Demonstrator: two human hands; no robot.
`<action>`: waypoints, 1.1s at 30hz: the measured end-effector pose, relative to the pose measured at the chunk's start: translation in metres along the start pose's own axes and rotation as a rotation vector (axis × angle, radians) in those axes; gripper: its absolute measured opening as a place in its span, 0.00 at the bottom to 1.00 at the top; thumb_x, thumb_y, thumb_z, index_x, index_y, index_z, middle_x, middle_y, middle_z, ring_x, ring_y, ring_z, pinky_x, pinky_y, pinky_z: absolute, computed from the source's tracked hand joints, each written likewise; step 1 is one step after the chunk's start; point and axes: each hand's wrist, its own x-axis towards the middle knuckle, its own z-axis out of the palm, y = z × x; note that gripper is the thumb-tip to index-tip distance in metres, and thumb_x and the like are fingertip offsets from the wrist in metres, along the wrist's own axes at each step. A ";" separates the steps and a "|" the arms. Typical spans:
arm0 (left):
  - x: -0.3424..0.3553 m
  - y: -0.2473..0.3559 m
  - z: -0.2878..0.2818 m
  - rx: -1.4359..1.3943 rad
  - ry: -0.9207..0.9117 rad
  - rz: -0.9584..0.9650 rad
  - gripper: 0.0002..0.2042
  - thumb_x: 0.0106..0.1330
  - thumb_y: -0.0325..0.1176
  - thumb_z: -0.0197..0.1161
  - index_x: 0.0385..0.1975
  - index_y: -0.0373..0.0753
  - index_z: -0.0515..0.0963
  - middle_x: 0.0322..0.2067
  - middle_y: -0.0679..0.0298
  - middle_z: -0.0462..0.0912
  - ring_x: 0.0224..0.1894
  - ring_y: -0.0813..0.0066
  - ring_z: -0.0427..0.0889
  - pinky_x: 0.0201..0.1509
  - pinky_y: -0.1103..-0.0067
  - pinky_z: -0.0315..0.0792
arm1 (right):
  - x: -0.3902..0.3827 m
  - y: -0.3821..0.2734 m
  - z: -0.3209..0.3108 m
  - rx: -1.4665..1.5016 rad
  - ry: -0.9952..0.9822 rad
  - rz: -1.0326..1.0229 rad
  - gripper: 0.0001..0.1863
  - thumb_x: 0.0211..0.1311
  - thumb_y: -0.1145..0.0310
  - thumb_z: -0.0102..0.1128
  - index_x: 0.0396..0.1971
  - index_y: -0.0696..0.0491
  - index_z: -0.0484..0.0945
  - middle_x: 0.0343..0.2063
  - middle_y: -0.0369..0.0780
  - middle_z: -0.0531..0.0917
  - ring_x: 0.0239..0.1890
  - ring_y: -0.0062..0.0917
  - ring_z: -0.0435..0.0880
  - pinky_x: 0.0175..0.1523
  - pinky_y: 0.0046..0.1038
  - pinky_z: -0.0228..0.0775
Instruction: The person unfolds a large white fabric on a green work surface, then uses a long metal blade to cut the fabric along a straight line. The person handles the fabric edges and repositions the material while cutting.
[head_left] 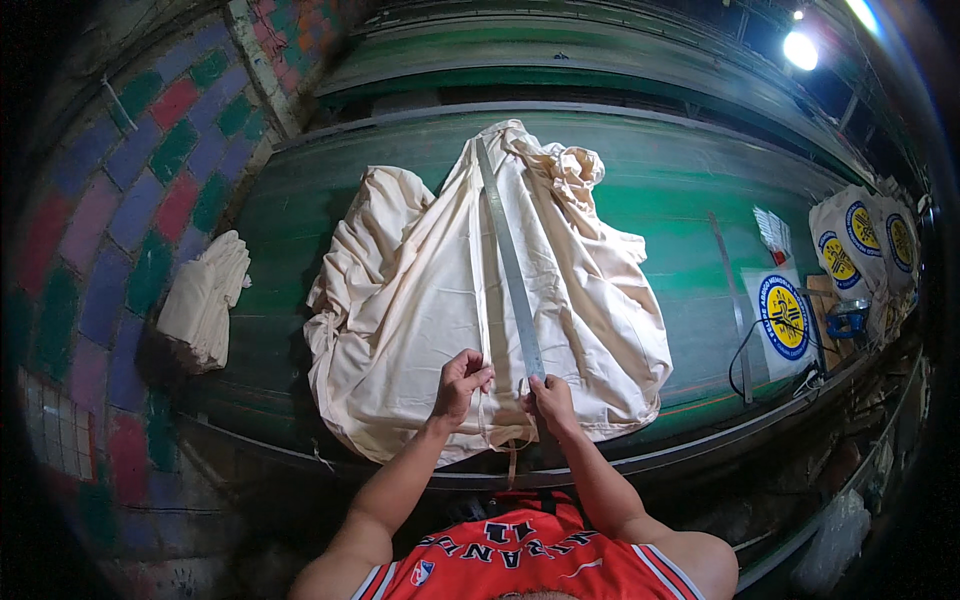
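A heap of cream fabric (390,330) lies spread over the green table (270,250), its sides bunched and wrinkled. A long metal ruler (505,250) runs lengthwise over the fabric, slightly right of a narrow cream strip (482,320). My left hand (460,385) is closed in a pinch on the cream strip near the front edge. My right hand (548,400) grips the near end of the ruler, just right of my left hand.
A folded cream bundle (205,300) sits at left. At right lie a second metal strip (730,300), a printed emblem sheet (780,320), printed cloth bags (860,240), a blue tool (846,320) and cables (735,370). Another long table (520,55) stands behind; painted bricks (130,250) lie left.
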 end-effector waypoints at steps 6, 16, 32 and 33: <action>0.002 0.003 0.023 0.030 0.038 -0.041 0.06 0.67 0.29 0.61 0.37 0.34 0.77 0.25 0.67 0.77 0.23 0.84 0.71 0.26 0.86 0.65 | 0.023 -0.015 0.014 -0.074 0.028 -0.052 0.16 0.71 0.61 0.55 0.29 0.59 0.75 0.18 0.38 0.78 0.16 0.22 0.77 0.22 0.27 0.70; 0.014 -0.017 0.051 0.233 0.128 -0.098 0.11 0.72 0.33 0.57 0.44 0.34 0.82 0.21 0.72 0.74 0.17 0.90 0.64 0.19 0.88 0.57 | 0.161 -0.045 0.053 -0.071 0.113 -0.206 0.21 0.68 0.60 0.56 0.21 0.62 0.78 0.16 0.42 0.81 0.15 0.24 0.81 0.20 0.28 0.71; -0.024 -0.083 -0.022 0.672 0.089 -0.213 0.12 0.68 0.35 0.60 0.42 0.32 0.80 0.31 0.62 0.82 0.31 0.78 0.80 0.36 0.79 0.75 | 0.168 -0.067 0.050 -0.078 0.127 -0.212 0.22 0.68 0.57 0.57 0.21 0.62 0.76 0.15 0.42 0.80 0.16 0.26 0.81 0.22 0.31 0.72; -0.027 -0.091 -0.034 0.766 0.116 -0.177 0.13 0.68 0.35 0.61 0.45 0.32 0.79 0.32 0.62 0.81 0.33 0.77 0.79 0.37 0.79 0.75 | 0.155 -0.060 0.043 -0.081 0.139 -0.227 0.21 0.69 0.59 0.57 0.20 0.60 0.73 0.14 0.40 0.79 0.15 0.24 0.80 0.19 0.29 0.72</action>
